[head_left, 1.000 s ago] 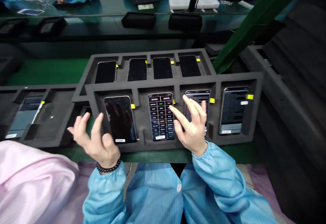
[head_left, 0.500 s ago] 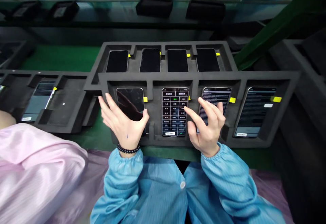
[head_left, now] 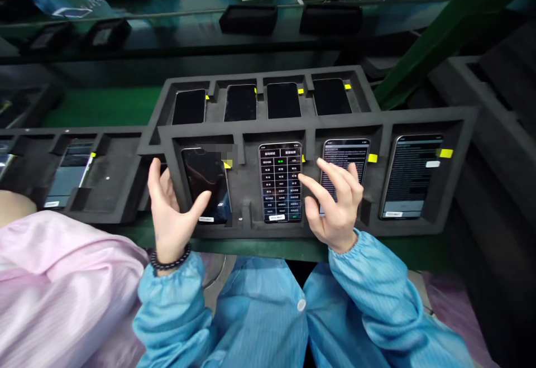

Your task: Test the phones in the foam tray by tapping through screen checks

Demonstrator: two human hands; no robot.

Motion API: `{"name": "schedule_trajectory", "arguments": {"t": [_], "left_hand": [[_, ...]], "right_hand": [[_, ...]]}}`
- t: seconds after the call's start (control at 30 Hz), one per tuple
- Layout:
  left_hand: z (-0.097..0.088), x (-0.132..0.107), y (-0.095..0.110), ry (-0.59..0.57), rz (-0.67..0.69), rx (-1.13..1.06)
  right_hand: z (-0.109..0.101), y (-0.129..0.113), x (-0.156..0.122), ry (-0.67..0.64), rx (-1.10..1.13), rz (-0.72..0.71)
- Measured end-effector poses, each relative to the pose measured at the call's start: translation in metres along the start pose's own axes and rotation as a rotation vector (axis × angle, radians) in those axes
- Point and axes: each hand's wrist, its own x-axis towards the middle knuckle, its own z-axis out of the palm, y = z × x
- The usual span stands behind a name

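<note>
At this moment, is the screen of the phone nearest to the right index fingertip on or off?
On: beside the right hand, the phone shows a grid of bright white text with some green.

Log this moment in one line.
left hand: open, partly over dark phone | right hand: pointing at grid-screen phone, contact unclear | black tray: holds both phones

Here below the desk's near edge (head_left: pixel 285 249), a bright blue smock (head_left: pixel 259 306) is showing, fine lines running down its cloth, one round white button (head_left: pixel 301 305) standing out beside the dark gap at the front! The left sleeve (head_left: pixel 171 318) and right sleeve (head_left: pixel 389 295) are matching that blue, puffing loosely, creasing, then gathering into ruffled cuffs. And a black, light-flecked bracelet (head_left: pixel 171 264) is circling the wrist of the bare left hand (head_left: pixel 171 220)!
</note>
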Motion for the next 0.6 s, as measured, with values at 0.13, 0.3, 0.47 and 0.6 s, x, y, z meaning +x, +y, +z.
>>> {"name": "schedule_trajectory", "arguments": {"t": [0.13,0.3,0.47,0.6], "left_hand": [[-0.027,0.018,-0.025,-0.304,-0.157,-0.116],[-0.035,0.027,-0.041,-0.411,-0.14,-0.052],[-0.018,0.028,-0.043,-0.177,-0.028,0.086],[-0.007,0.018,-0.035,0.162,0.111,0.103]], "right_hand": [[0.001,0.0,0.0,0.008,0.013,-0.003],[0.003,0.001,0.0,0.007,0.017,-0.014],[0.003,0.001,0.001,-0.01,0.024,-0.013],[0.003,0.001,0.001,-0.011,0.024,-0.021]]}}
